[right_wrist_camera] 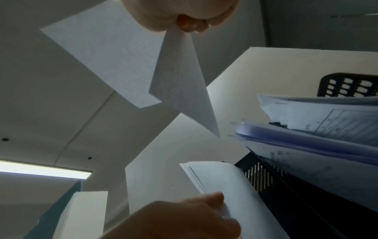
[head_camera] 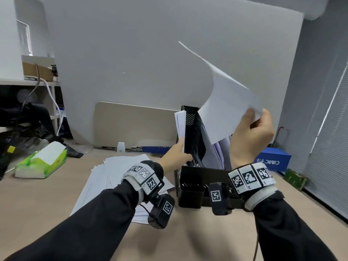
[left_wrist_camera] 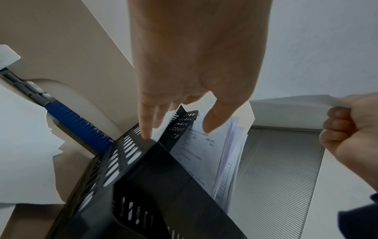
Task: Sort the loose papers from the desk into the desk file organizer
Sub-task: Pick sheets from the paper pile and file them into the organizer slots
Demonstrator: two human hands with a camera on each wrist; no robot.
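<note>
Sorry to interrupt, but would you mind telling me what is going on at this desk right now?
A person is filing loose papers into a black desk file organizer. Their right hand pinches one white sheet by its corner, held in the air above the organizer. Their left hand, fingers straight, touches the papers standing in the organizer's left slot. Other slots already hold papers, and a spread pile of sheets is still on the desk to the left.
</note>
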